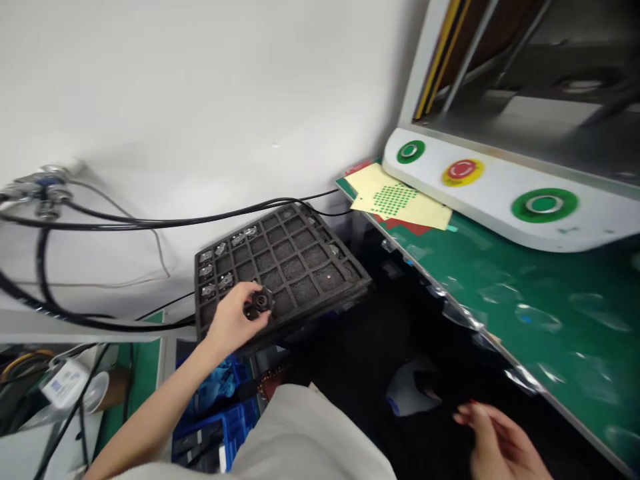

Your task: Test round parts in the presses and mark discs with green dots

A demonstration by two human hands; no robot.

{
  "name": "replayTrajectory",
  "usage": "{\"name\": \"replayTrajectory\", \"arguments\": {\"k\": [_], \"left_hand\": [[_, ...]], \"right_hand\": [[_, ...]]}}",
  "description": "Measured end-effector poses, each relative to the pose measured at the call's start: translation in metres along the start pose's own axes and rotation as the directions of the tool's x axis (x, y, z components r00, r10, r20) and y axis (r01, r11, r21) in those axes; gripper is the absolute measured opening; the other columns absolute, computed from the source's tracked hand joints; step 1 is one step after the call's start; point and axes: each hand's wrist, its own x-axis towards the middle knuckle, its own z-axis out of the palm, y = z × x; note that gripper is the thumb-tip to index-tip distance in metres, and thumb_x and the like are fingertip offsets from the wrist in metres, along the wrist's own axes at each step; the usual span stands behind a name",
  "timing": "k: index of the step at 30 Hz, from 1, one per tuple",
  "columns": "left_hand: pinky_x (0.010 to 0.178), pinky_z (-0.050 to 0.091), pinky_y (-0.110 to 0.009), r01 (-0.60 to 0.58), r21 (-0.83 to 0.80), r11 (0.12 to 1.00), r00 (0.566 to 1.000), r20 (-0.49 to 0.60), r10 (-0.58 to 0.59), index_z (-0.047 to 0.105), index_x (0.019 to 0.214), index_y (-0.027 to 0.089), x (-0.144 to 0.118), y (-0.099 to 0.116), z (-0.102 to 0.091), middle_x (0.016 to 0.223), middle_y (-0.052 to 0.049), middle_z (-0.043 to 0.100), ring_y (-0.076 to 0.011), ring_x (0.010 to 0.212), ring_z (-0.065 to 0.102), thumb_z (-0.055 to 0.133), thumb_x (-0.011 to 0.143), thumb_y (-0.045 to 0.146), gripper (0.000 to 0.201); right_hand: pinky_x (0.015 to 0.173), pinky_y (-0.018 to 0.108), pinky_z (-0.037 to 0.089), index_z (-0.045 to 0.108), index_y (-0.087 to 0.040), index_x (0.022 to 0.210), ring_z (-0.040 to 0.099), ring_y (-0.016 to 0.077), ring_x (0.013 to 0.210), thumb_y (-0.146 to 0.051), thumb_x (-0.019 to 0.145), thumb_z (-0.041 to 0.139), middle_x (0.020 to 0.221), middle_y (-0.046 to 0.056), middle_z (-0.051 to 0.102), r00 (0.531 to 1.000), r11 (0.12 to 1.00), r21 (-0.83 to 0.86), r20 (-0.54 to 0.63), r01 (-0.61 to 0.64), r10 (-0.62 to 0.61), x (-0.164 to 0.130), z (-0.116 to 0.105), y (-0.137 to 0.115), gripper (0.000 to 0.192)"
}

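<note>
In the head view, my left hand [234, 321] grips a small dark part with a round, ringed centre [261, 302] between thumb and fingers. It holds the part over the near side of a black foam tray [305, 290] divided into square pockets. Several similar dark parts with clear, shiny edges, such as one square part [226, 280], sit in pockets at the tray's left and far side. My right hand [505, 443] is low at the right, away from the tray, its fingers curled in toward the thumb. A tiny red spot shows at its fingertips; whether it holds anything is unclear.
Black cables [210, 219] run along the wall behind the tray. At right, a white control panel [487, 193] with green and red buttons borders a green bench [505, 287] bearing yellow sheets [387, 197] and clear plastic pieces. Blue bins [240, 423] stand below the tray.
</note>
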Motion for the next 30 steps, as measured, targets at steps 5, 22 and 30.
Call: {"name": "replayTrajectory", "arguments": {"k": [5,22,30], "left_hand": [[0.084,0.056,-0.028,-0.442,-0.276,0.853,0.882,0.039,0.469,0.055,0.103,0.023,0.030,0.084,0.034,0.100,-0.004,0.068,-0.0167,0.091,0.068,0.065,0.075,0.016,0.031],[0.075,0.059,-0.033,-0.513,-0.796,0.322,0.662,-0.128,0.739,0.057,0.114,0.017,0.038,0.174,0.106,0.096,-0.010,0.066,-0.0204,0.086,0.065,0.074,0.077,0.020,0.041],[0.073,0.059,-0.031,0.605,-0.690,0.397,-0.025,0.482,0.876,0.064,0.104,0.018,0.065,0.179,0.131,0.086,-0.007,0.072,-0.0218,0.083,0.073,0.085,0.064,0.050,0.055]], "right_hand": [[0.054,0.026,0.056,0.067,-0.017,0.074,0.064,0.0157,0.056,-0.054,0.068,0.079,0.064,0.003,0.068,0.994,0.985,0.141,0.036,0.096,-0.102,-0.025,0.028,-0.040,0.039],[0.084,0.029,0.053,0.048,-0.027,0.110,0.071,0.0146,0.081,-0.021,0.081,0.070,0.084,-0.003,0.073,0.979,0.970,0.149,0.039,0.193,-0.200,-0.042,0.015,-0.095,0.037],[0.080,0.027,0.056,0.048,-0.030,0.120,0.066,0.0149,0.099,-0.004,0.083,0.057,0.108,0.001,0.069,0.696,0.920,0.012,0.650,0.392,-0.305,-0.018,-0.031,-0.123,0.045]]}}
